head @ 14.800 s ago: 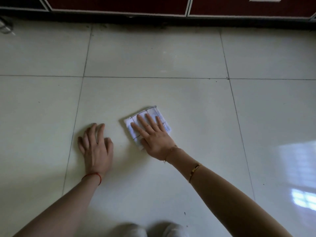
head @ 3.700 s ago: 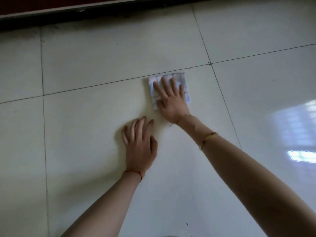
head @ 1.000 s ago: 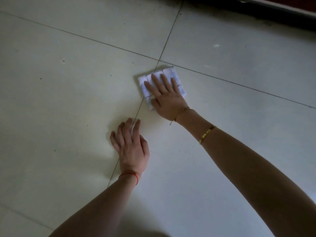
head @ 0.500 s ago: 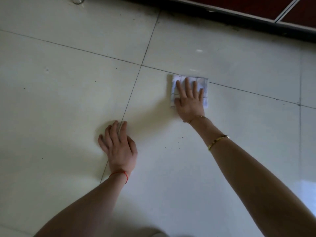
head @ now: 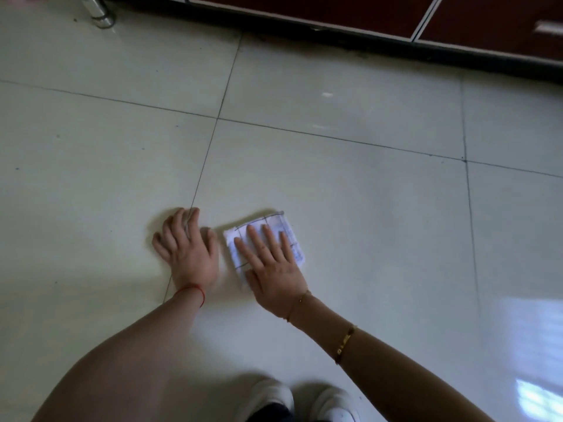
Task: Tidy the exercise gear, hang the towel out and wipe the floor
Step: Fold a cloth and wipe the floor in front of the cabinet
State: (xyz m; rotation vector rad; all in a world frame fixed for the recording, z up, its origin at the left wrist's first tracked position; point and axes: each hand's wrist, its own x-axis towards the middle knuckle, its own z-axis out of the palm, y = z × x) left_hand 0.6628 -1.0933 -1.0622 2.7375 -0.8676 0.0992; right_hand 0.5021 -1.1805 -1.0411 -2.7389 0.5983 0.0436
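Wiping a pale tiled floor [head: 350, 184] with a folded cloth [head: 281, 228], both hands flat on the tiles.

Glossy cream tiles with thin dark joints fill nearly the whole view; a dark red cabinet front [head: 350, 10] with a black base strip runs along the top from twelve to two o'clock, and a shiny metal leg [head: 100, 13] stands at eleven o'clock. Two white shoes [head: 332, 403] show at six o'clock. At centre, the right hand [head: 274, 266] lies with fingers straight and spread, pressing down on the white cloth with thin dark check lines. Just beside it at nine o'clock, not touching the cloth, the left hand [head: 189, 248] rests flat on the floor, fingers straight and close together. A gold bracelet [head: 344, 344] circles the right forearm, and a red string [head: 195, 290] the left wrist.
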